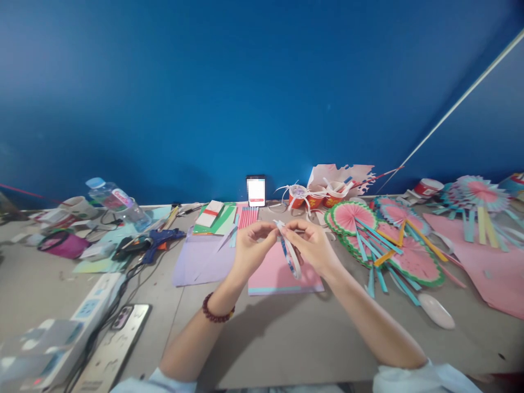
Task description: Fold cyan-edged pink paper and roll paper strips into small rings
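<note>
Bracelet: dark beads on the left wrist, nearest the lens, clear of the work
Phone: lies flat on the desk at the near left, close to the left forearm; a sideways sweep of that elbow would likely shove it
Left hand: grip pressed together on the upper end of the strip, thumb against fingertips
Right hand: grip pinching the same end just beside the left, fingers curled over it
Paper strip: thin white-and-blue band held in the air above the pink sheet, curling down in a loop; hands pulling apart may tear or crease it, and a slack pinch may let the loop spring open
Pink sheet: flat under both hands, beside a purple sheet
Glue gun: left of the sheets, cable trailing nearer; the left arm could snag it
Watermelon fans: right of the hands, sticks pointing at the right forearm; a dropped strip could vanish among them
Paper cups: far back by the blue wall
</note>
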A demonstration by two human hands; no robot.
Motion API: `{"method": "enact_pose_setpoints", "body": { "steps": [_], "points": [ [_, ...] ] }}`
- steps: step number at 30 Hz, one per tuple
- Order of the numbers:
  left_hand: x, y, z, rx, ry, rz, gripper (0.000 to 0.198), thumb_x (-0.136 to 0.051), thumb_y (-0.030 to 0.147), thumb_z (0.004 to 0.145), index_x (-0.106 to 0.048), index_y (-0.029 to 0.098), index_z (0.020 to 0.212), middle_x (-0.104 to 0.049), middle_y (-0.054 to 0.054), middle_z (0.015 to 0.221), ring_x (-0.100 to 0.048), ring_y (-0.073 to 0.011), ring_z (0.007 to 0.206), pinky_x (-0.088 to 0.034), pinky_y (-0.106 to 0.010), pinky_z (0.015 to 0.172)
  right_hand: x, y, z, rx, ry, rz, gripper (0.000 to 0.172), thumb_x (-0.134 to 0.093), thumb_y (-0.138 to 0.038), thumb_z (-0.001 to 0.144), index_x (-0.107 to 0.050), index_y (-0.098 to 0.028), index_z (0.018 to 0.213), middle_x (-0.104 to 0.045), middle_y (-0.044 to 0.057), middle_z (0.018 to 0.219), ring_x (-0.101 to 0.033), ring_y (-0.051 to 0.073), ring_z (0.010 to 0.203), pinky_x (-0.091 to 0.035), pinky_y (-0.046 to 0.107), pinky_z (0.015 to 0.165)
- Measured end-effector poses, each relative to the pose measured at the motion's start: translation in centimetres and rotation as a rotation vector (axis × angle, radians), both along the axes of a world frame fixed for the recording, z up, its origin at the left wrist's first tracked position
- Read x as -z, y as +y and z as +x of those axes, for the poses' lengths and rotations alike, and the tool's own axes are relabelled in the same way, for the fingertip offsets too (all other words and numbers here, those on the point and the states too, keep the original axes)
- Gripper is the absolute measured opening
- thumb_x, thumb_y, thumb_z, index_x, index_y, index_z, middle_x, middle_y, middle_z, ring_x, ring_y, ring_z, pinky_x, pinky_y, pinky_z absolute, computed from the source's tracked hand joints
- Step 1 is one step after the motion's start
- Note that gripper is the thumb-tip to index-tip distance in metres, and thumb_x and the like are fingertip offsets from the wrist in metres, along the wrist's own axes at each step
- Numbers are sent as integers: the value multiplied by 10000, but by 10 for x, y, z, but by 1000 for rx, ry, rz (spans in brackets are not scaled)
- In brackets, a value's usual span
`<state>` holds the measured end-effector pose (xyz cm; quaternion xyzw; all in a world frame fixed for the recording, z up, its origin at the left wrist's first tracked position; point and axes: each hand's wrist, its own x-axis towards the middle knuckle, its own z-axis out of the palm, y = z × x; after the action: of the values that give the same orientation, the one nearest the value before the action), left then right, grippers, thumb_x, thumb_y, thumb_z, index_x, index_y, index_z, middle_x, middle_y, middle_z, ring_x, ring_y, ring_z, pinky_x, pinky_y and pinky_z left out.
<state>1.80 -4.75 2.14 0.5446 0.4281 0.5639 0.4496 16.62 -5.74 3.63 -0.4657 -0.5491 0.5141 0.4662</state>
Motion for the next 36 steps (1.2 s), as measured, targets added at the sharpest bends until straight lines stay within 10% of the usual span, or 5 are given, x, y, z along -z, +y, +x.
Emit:
{"method": "enact_pose_setpoints", "body": {
  "steps": [36],
  "points": [
    [-2, -2, 0, 0, 57, 4, 72, -707, 229, 696, -712, 158, 706, -715, -43, 721, -647, -148, 670, -519, -231, 641, 3, 2, 4, -21, 9, -19, 313, -680, -480, 751, -575, -186, 762, -484, -67, 525, -424, 60, 377, -322, 169, 326]
  ]
}}
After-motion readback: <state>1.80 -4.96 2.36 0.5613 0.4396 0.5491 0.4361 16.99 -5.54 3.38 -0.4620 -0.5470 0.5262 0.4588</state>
